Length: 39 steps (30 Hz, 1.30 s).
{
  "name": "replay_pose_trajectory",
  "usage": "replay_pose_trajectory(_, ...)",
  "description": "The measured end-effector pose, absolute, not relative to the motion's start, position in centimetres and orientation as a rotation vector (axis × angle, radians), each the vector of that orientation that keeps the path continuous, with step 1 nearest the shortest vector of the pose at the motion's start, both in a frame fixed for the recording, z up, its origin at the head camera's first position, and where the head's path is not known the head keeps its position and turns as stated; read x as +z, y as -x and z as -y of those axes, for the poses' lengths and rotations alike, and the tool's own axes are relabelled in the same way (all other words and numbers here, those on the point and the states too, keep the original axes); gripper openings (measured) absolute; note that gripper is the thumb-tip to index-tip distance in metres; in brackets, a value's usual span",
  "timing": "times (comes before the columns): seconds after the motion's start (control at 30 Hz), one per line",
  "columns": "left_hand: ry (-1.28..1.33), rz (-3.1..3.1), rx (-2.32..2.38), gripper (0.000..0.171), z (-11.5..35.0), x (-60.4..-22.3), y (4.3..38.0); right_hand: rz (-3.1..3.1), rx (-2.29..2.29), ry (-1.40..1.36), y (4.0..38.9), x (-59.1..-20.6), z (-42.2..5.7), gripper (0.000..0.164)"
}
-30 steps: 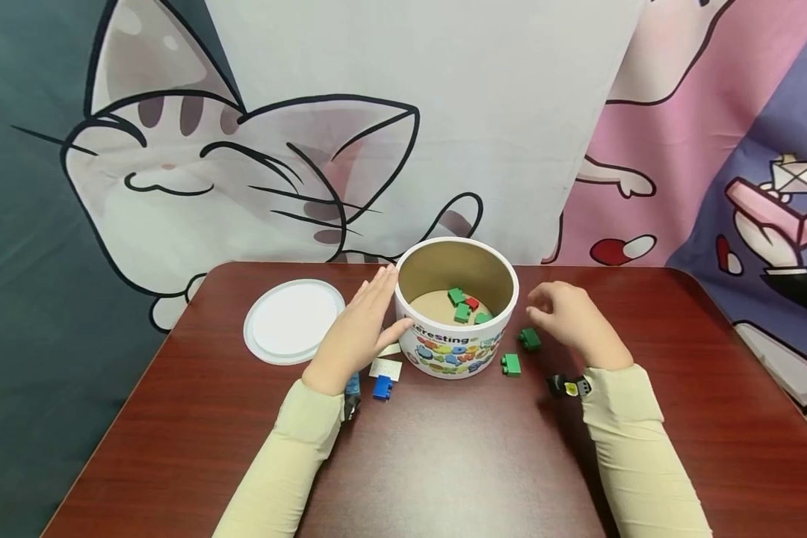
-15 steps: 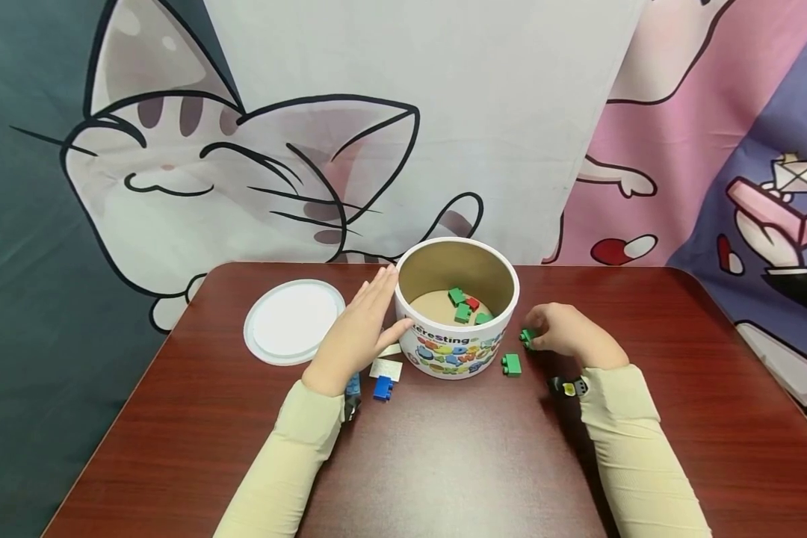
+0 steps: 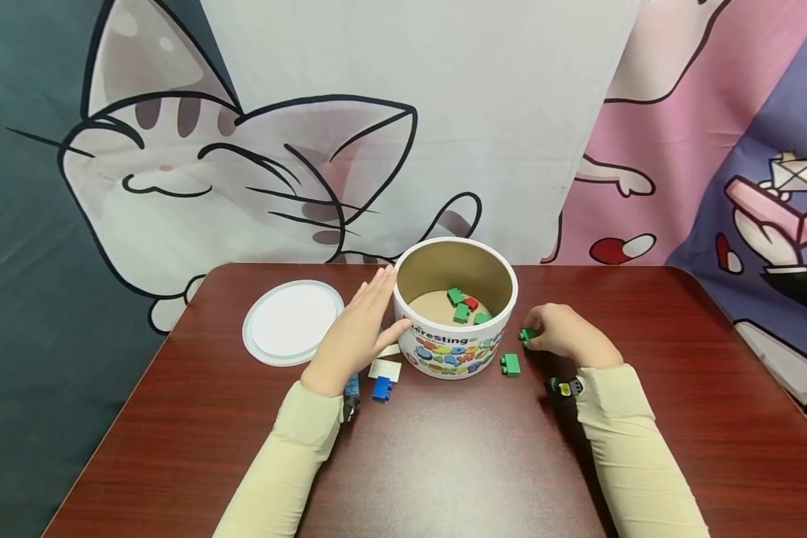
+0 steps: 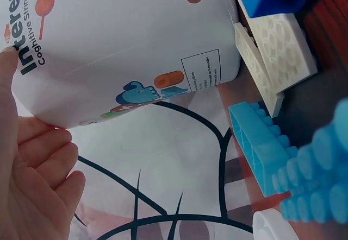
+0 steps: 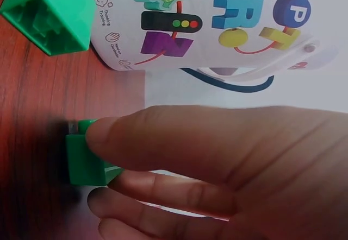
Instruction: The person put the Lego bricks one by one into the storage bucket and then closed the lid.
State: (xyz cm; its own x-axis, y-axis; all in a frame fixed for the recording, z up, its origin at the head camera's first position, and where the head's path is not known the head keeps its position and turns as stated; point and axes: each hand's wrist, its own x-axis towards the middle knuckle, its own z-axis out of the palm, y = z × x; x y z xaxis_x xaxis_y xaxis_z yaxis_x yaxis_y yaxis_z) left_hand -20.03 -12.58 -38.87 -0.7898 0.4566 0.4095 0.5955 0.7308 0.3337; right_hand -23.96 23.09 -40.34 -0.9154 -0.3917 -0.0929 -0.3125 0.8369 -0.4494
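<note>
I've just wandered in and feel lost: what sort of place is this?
Most likely a children's play corner, or a spot dressed up like one: a cartoon cat backdrop behind the table, a brightly printed tub and toy bricks.

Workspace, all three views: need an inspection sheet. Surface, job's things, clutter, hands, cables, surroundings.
Surface: glossy red-brown wood-grain tabletop.
Job's things: white cylindrical printed bucket, upright, uncovered, green plastic blocks and a red plastic piece inside; pinched green block and loose green block outside, on its right.
Clutter: round white lid, lying flat; blue plastic block, cream studded plates, light-blue studded bricks.
Hands: left hand rests against the bucket's side; right hand pinches a green block.
Cables: nothing seen.
Surroundings: cartoon-printed fabric backdrop behind the tabletop.
</note>
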Motion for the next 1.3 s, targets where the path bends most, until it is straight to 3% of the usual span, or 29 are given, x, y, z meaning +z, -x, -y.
replay_pose_trajectory(0.7, 0.815, 2.658, -0.677, 0.078, 12.6, -38.8, 20.1, -3.034, -0.781, 0.483, 23.9, -39.5, -23.4, 0.017)
replay_pose_trajectory(1.3, 0.825, 2.644, -0.673, 0.078, 12.6, -38.8, 20.0, -3.326, -1.128, 0.483, 21.6, -35.8, -22.0, 0.019)
